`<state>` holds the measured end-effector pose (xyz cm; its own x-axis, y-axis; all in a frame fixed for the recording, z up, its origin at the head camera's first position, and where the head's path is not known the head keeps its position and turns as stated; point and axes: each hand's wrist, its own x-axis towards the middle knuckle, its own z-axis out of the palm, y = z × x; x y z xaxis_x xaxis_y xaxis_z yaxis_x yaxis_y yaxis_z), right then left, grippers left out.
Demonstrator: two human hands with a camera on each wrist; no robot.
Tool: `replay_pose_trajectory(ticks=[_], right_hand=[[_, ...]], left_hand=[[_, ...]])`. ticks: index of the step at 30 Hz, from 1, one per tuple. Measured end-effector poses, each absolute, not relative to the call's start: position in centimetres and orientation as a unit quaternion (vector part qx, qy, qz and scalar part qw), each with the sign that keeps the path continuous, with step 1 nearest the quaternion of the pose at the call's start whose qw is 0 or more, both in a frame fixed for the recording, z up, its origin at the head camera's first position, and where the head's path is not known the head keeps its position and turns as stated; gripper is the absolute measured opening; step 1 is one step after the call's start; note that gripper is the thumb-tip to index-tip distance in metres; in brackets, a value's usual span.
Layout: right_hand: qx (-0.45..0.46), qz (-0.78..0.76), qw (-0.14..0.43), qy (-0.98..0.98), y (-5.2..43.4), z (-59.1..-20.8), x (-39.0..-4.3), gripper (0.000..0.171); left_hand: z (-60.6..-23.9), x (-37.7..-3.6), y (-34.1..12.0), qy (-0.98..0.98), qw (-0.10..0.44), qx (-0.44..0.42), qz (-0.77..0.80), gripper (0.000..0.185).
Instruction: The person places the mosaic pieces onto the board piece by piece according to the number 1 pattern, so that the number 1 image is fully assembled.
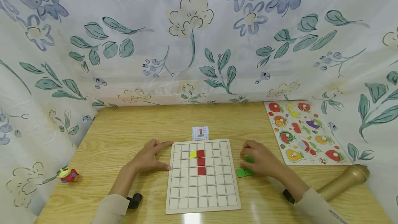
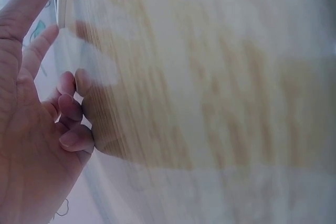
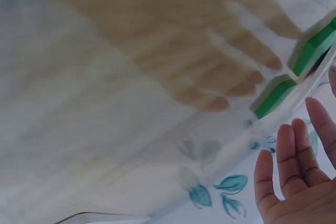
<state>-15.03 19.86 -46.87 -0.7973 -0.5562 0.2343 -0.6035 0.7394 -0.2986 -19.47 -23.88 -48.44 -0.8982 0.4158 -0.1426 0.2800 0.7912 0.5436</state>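
A square wooden grid board (image 1: 184, 182) lies on the table before me. On it, three red squares (image 1: 201, 162) form a column, with a yellow piece (image 1: 193, 154) with one rounded corner left of the top one. My left hand (image 1: 147, 157) rests at the board's left edge, thumb and index finger spread, their tips against it; its other fingers are bent in the left wrist view (image 2: 71, 114). My right hand (image 1: 260, 157) is over green squares (image 1: 240, 173) just right of the board. In the right wrist view, its fingers (image 3: 289, 156) are loosely extended beside green pieces (image 3: 275, 97).
A small printed pattern card (image 1: 200, 133) lies behind the board. At the right are a fruit picture board (image 1: 306, 134) and a gold microphone (image 1: 343, 182). A small red and yellow toy (image 1: 68, 175) stands at the left. Floral cloth (image 1: 192, 61) hangs around the table.
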Motion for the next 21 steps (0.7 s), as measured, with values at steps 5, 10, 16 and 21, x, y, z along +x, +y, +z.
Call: replay_pose_trajectory(ticks=[5, 10, 16, 21], right_hand=[[0.305, 0.178, 0.080, -0.932, 20.9, -47.1, -14.7, 0.023], [0.312, 0.172, 0.111, -0.928, 21.6, -47.5, -14.7, 0.023], [0.298, 0.162, 0.099, -0.935, 22.2, -47.8, -14.5, 0.025], [0.288, 0.160, 0.093, -0.940, 22.6, -47.8, -14.3, 0.026]], left_hand=[[-48.3, -19.4, -23.8, 0.936, 0.131, 0.182, 0.270, 0.099], [-48.1, -19.4, -23.8, 0.936, 0.134, 0.179, 0.272, 0.099], [-48.3, -19.4, -23.8, 0.937, 0.135, 0.178, 0.268, 0.099], [-48.3, -19.4, -23.8, 0.937, 0.134, 0.180, 0.268, 0.099]])
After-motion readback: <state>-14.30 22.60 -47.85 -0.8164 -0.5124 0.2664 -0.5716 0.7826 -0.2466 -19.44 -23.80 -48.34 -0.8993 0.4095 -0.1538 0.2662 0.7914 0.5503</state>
